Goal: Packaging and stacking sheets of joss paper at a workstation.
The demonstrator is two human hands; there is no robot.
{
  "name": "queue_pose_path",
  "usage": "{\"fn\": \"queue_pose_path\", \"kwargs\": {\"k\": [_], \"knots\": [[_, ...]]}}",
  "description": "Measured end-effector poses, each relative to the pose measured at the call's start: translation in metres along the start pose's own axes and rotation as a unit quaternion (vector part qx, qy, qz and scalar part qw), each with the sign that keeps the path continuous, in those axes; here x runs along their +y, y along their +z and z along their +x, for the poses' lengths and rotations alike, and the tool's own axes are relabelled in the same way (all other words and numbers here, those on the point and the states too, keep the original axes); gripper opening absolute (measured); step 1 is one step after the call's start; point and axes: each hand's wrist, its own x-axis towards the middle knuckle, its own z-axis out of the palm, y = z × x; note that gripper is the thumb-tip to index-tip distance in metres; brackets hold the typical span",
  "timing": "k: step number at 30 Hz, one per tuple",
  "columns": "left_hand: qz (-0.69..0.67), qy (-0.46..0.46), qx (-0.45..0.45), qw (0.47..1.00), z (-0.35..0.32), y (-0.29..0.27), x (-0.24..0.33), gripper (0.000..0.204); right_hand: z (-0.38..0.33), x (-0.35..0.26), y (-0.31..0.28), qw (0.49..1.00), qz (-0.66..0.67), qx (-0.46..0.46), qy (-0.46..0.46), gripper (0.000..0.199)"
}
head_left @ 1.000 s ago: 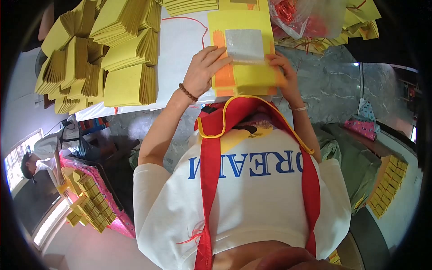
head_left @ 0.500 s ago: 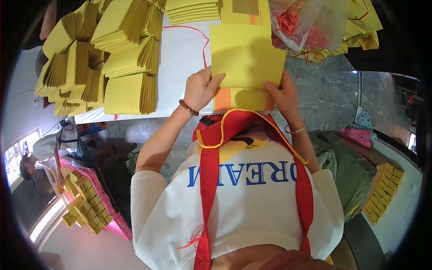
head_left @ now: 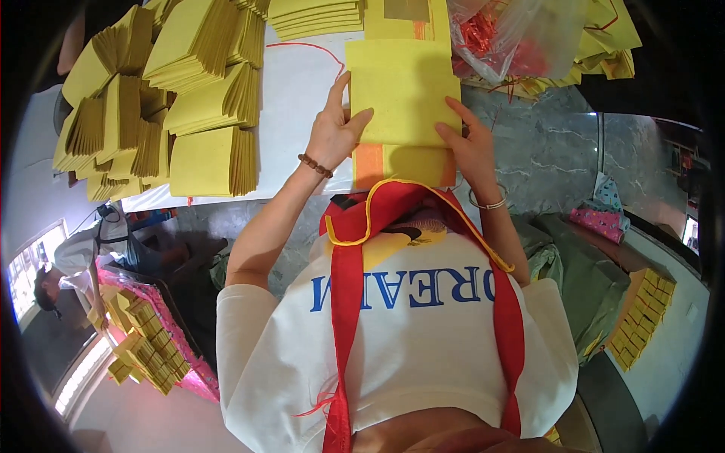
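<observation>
Forearms (head_left: 276, 219), two: reached forward. Right hand (head_left: 472, 147): thumb and forefinger were spread, touching the right edge of the yellow sheet (head_left: 404, 90). Left hand (head_left: 332, 132): likewise spread, at its left edge. Yellow sheet: lay between the hands, over orange-banded paper (head_left: 370, 166) on the desk (head_left: 294, 102).

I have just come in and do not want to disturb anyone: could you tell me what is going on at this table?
A person has both hands on a yellow paper sheet: the left hand at its left edge, the right hand at its right. It lies over yellow paper with an orange strip, on a white-topped table. Stacks of folded yellow paper stand to the left, and a red string lies between.
</observation>
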Motion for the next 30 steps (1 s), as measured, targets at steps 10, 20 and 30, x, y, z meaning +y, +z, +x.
{"fn": "queue_pose_path", "kwargs": {"k": [10,20,30], "knots": [[0.492,0.354,0.009,0.795,-0.001,0.026,0.033,0.054,0.002,0.003,0.0,0.997,-0.07,0.018,-0.028,0.045],[0.551,0.318,-0.058,0.77,0.005,0.033,0.004,0.065,-0.036,-0.007,0.002,0.809,-0.499,-0.068,-0.302,0.063],[0.549,0.394,-0.126,0.726,0.003,0.035,0.012,0.061,-0.033,-0.005,-0.002,0.805,-0.524,-0.128,-0.248,0.058]]}}
